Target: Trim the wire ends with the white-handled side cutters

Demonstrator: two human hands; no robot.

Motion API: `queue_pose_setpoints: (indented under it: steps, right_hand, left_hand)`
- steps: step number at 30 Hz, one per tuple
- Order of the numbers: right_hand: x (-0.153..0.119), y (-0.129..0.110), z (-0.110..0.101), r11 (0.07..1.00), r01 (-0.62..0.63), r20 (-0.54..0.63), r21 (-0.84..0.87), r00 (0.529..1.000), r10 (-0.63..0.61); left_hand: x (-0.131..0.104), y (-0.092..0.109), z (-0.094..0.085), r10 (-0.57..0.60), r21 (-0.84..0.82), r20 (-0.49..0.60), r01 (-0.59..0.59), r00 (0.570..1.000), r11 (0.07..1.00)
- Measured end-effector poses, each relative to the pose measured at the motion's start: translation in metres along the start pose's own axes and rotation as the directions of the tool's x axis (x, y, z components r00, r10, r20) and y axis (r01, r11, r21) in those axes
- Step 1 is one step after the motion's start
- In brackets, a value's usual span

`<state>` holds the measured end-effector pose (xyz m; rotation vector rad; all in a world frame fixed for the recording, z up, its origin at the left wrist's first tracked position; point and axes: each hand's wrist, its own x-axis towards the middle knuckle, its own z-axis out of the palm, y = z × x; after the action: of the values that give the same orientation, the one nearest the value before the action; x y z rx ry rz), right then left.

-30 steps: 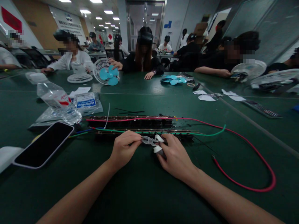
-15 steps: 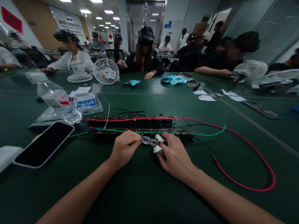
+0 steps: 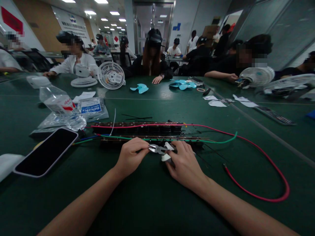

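My right hand (image 3: 185,162) is closed around the white-and-grey handles of small cutting pliers (image 3: 157,149), whose jaws point left. At the jaw tips, the thumb and fingers of my left hand (image 3: 133,155) are pinched together; what lies between them is too small or hidden to tell. Just beyond both hands two long black strips (image 3: 137,127) with metal rails lie on the green table. A red wire (image 3: 209,126) runs along the far strip and loops round on the right. Over the near strip stretches a green wire (image 3: 222,142). A white cable tie (image 3: 113,121) stands up at the left.
A phone (image 3: 46,152), a tilted water bottle (image 3: 57,103) and a plastic bag (image 3: 103,108) lie at the left. Further back are blue fan blades (image 3: 139,88), a white fan grille (image 3: 111,75) and a screwdriver set (image 3: 273,114). Several people sit around.
The pliers have turned slightly in my right hand, and their jaws now catch more light. My left hand stays almost still. Across the table, a person's raised hand has dropped from sight.
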<state>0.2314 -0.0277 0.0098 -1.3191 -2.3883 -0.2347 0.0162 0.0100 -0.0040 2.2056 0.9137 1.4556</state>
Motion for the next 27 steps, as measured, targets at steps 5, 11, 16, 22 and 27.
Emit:
queue_pose_setpoints:
  steps: [5, 11, 16, 22, 27]
  right_hand:
    - [0.0003, -0.0010, 0.0008, 1.000, -0.005, -0.019, 0.012, 1.000, 0.006]
    - [0.0010, -0.0016, 0.0006, 1.000, -0.004, -0.011, -0.001, 1.000, 0.004]
    - [0.0008, 0.0009, 0.0024, 1.000, 0.002, -0.005, -0.007, 1.000, -0.002]
    - [0.0007, 0.0022, 0.0037, 1.000, 0.001, 0.011, -0.025, 1.000, 0.000]
    - [0.0011, 0.0005, 0.0029, 1.000, 0.001, -0.013, -0.013, 1.000, -0.002]
  left_hand:
    - [0.0012, 0.0024, 0.0000, 0.008, -0.014, -0.014, -0.009, 1.000, 1.000]
    - [0.0020, 0.0021, -0.0016, 0.007, -0.020, 0.008, -0.007, 1.000, 1.000]
    - [0.0021, 0.0012, -0.0022, 0.001, -0.016, 0.037, -0.001, 0.999, 1.000]
    - [0.0021, 0.0016, -0.0025, -0.010, -0.026, 0.056, 0.012, 0.998, 1.000]
    - [0.0021, 0.0013, -0.0020, 0.000, -0.013, 0.037, 0.000, 0.999, 1.000]
